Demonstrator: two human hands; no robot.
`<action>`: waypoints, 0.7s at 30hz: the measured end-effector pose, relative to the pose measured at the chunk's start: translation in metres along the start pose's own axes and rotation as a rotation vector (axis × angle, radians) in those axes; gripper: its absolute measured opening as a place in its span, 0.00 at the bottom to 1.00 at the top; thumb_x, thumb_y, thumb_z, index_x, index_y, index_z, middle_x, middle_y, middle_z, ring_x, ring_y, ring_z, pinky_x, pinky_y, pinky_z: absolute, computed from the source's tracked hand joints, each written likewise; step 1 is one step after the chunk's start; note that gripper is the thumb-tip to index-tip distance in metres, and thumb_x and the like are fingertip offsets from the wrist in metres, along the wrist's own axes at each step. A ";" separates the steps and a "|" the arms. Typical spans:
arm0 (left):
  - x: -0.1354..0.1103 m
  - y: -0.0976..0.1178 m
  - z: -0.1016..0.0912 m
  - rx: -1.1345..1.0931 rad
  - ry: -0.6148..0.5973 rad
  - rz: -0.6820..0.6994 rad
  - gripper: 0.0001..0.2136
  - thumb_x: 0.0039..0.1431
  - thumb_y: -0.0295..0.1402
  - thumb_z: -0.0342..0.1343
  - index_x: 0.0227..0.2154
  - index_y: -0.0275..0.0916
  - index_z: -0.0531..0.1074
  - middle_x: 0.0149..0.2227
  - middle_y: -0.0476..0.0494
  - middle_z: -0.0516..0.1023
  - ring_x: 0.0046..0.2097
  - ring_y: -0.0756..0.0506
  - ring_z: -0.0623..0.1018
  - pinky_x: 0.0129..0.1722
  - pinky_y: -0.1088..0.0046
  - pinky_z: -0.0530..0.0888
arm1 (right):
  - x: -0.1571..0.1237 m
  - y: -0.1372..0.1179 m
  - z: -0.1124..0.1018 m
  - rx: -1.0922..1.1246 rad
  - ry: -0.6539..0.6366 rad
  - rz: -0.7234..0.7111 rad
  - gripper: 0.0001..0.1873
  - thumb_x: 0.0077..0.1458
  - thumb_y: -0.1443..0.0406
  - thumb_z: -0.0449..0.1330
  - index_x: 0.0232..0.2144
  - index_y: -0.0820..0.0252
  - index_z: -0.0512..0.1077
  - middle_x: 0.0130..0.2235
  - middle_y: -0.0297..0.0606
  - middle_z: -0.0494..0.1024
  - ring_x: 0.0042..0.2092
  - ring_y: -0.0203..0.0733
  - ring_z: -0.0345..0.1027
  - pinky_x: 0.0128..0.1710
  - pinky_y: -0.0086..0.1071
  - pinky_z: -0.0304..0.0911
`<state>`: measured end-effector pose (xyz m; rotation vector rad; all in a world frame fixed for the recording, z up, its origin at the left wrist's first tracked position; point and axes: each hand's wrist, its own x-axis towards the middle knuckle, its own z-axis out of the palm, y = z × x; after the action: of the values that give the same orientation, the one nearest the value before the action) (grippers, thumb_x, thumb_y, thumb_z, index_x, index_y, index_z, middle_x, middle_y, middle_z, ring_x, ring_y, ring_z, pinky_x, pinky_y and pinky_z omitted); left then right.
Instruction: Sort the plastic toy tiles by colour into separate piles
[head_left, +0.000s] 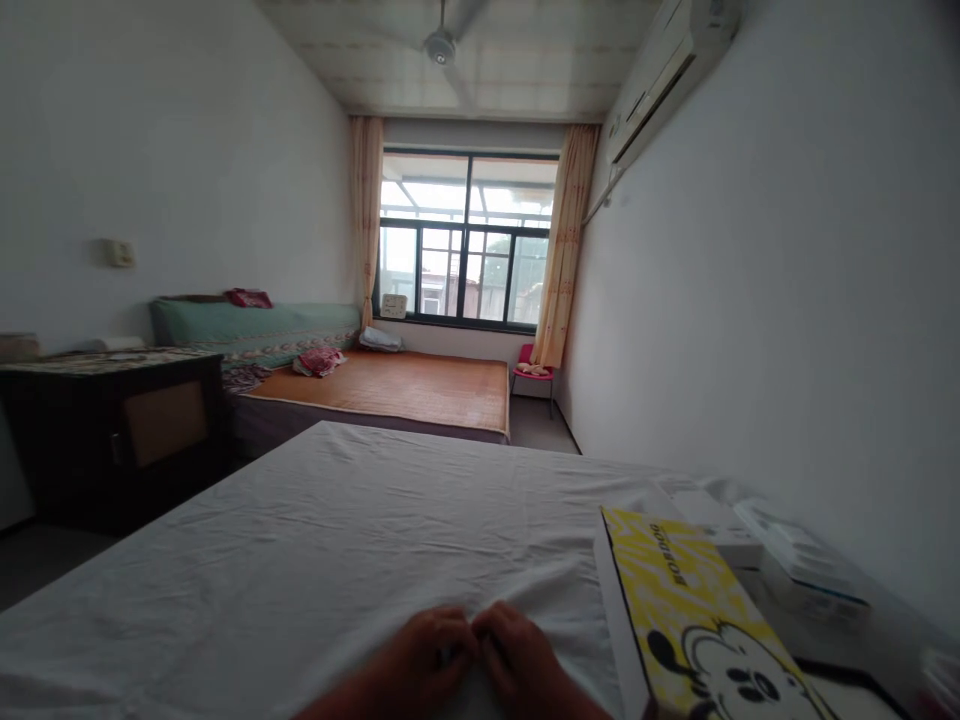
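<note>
My left hand and my right hand rest side by side at the near edge of the view, over a white cloth spread across a large table. Both are closed, with the fingers curled inward and the fingertips of the two hands meeting. A small pale gap shows beneath the left fingers, and no object is visible in either hand. The palms are hidden. To the right of my right hand lies a yellow and white box with a cartoon dog printed on its lid.
Behind the yellow box sit a white box and a clear plastic container. A dark-framed flat item lies at the lower right. Beyond the table are a bed, a dark cabinet and a pink chair.
</note>
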<state>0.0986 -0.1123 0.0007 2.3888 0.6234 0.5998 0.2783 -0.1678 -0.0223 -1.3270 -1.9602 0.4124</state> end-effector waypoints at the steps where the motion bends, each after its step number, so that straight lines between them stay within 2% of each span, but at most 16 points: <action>1: 0.000 0.001 0.001 0.029 -0.006 -0.016 0.11 0.49 0.20 0.51 0.28 0.41 0.75 0.31 0.50 0.76 0.34 0.50 0.74 0.35 0.79 0.68 | 0.000 0.004 0.002 -0.010 -0.001 -0.016 0.11 0.50 0.73 0.52 0.34 0.59 0.71 0.35 0.38 0.75 0.38 0.38 0.69 0.38 0.27 0.61; 6: 0.002 0.004 0.005 0.180 -0.016 0.010 0.11 0.47 0.20 0.50 0.29 0.42 0.72 0.32 0.50 0.74 0.35 0.49 0.74 0.35 0.78 0.67 | 0.000 0.019 0.008 0.003 0.006 -0.095 0.16 0.44 0.77 0.52 0.36 0.59 0.70 0.35 0.39 0.75 0.38 0.40 0.70 0.37 0.28 0.62; 11: 0.003 0.010 0.006 0.299 -0.036 0.104 0.10 0.45 0.23 0.51 0.31 0.42 0.69 0.33 0.48 0.73 0.35 0.48 0.73 0.35 0.76 0.67 | -0.005 0.027 0.007 0.058 0.039 -0.129 0.17 0.47 0.76 0.51 0.38 0.57 0.69 0.35 0.38 0.75 0.38 0.41 0.71 0.38 0.29 0.63; 16: 0.001 0.017 0.005 0.368 -0.024 0.134 0.10 0.46 0.25 0.51 0.33 0.43 0.69 0.34 0.49 0.72 0.36 0.48 0.73 0.36 0.76 0.67 | -0.007 0.029 0.004 0.113 -0.013 -0.116 0.15 0.50 0.72 0.51 0.39 0.55 0.69 0.37 0.39 0.76 0.39 0.42 0.71 0.40 0.30 0.65; 21: -0.001 0.013 0.005 0.425 -0.045 0.180 0.12 0.43 0.27 0.53 0.34 0.43 0.68 0.34 0.50 0.72 0.36 0.48 0.73 0.37 0.76 0.68 | -0.008 0.025 0.000 0.098 -0.023 -0.116 0.12 0.54 0.68 0.50 0.38 0.56 0.71 0.36 0.40 0.77 0.39 0.42 0.71 0.40 0.31 0.66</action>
<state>0.1047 -0.1246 0.0050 2.8714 0.5641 0.5262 0.2968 -0.1641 -0.0405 -1.1461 -1.9980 0.4634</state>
